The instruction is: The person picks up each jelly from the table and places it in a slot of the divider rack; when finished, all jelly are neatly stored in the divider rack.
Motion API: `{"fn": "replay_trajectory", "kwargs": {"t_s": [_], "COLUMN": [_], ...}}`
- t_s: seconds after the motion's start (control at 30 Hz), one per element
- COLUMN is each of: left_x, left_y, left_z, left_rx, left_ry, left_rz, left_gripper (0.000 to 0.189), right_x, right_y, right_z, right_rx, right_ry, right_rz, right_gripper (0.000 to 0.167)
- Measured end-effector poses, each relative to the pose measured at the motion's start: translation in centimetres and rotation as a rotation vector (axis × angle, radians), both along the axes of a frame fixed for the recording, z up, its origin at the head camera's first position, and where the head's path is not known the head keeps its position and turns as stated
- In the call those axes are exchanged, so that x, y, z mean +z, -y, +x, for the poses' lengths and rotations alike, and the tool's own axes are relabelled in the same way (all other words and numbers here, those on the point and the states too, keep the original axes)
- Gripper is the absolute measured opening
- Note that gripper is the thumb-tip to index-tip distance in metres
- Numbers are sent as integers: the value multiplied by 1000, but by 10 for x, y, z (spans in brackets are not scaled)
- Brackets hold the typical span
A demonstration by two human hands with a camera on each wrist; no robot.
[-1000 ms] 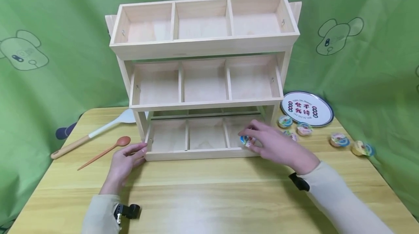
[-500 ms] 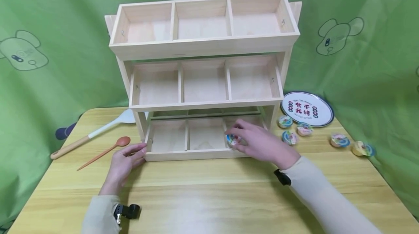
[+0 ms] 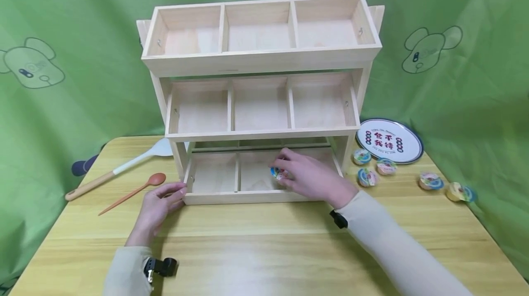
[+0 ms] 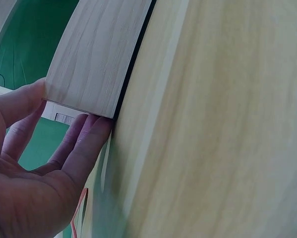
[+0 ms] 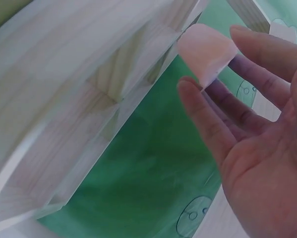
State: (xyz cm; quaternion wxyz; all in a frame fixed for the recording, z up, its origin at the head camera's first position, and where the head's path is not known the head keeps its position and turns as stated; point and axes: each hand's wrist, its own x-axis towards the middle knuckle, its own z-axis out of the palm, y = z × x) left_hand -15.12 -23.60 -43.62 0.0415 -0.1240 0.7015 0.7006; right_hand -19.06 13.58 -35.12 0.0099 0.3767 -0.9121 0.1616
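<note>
A smooth, yellow-streaked wood-grain tabletop (image 3: 248, 252) is carrying a pale, unpainted wooden rack (image 3: 261, 61) with rectangular compartments in three tiers. Right of the rack, a glossy oval plate (image 3: 385, 141) is showing red Chinese characters, 不 and 待 among them. The left hand's (image 3: 157, 206) grip is holding the rack's lower left front corner; the right hand's (image 3: 310, 175) grip is pinching a smooth, tapered cup (image 5: 205, 49) above the rack's lowest middle compartment, its printed lid (image 3: 278, 173) showing blue.

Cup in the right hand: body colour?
The cup has a pale peach-pink body; best seen in the right wrist view.
</note>
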Motion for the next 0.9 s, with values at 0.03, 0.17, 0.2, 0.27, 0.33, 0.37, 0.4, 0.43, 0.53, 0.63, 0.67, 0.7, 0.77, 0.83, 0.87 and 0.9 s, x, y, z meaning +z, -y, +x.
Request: {"fn": "replay_trajectory", "kwargs": {"t_s": [0.03, 0.17, 0.2, 0.27, 0.33, 0.37, 0.4, 0.43, 0.53, 0.63, 0.67, 0.7, 0.77, 0.83, 0.87, 0.9], "left_x": [0, 0, 0, 0, 0, 0, 0, 0, -1, -2, -2, -2, -2, -2, -2, -2], "left_y": [0, -1, -1, -1, -1, -1, 0, 0, 0, 1, 1, 1, 1, 1, 1, 1], "left_z": [0, 1, 1, 1, 1, 1, 1, 1, 1, 1, 1, 1, 1, 0, 0, 0], "left_rx": [0, -1, -4, -8, -10, -10, -8, -7, -5, -9, -10, -13, -17, -21, -21, -22], "left_ry": [1, -1, -3, -7, -6, -4, -1, 1, 6, 0, -2, -5, -8, -12, -11, -12], "left_rz": [0, -8, -13, -20, -24, -24, -23, -21, -21, -37, -41, -46, -55, -53, -50, -49], "left_gripper": [34, 33, 34, 35, 35, 36, 36, 35, 34, 35, 36, 37, 39, 39, 39, 39], "right_x": [0, 2, 3, 3, 3, 3, 3, 2, 3, 4, 4, 4, 4, 4, 4, 4], "right_y": [3, 13, 15, 20, 24, 26, 28, 31, 37, 46, 50, 53, 60, 67, 70, 72], "right_z": [-1, -4, -4, -5, -5, -6, -6, -5, -4, -4, -4, -5, -6, -7, -8, -8], "right_rx": [0, 19, 28, 48, 67, 71, 73, 77, 77, 82, 85, 86, 99, 111, 117, 122], "right_ry": [5, 21, 22, 22, 19, 22, 26, 28, 45, 51, 61, 66, 74, 75, 71, 60], "right_rz": [3, 25, 27, 18, 9, 7, 7, 3, 3, -6, -10, -11, -14, -10, -6, 0], "right_gripper": [38, 38, 38, 38, 38, 38, 38, 39, 39, 38, 38, 38, 39, 39, 39, 38]}}
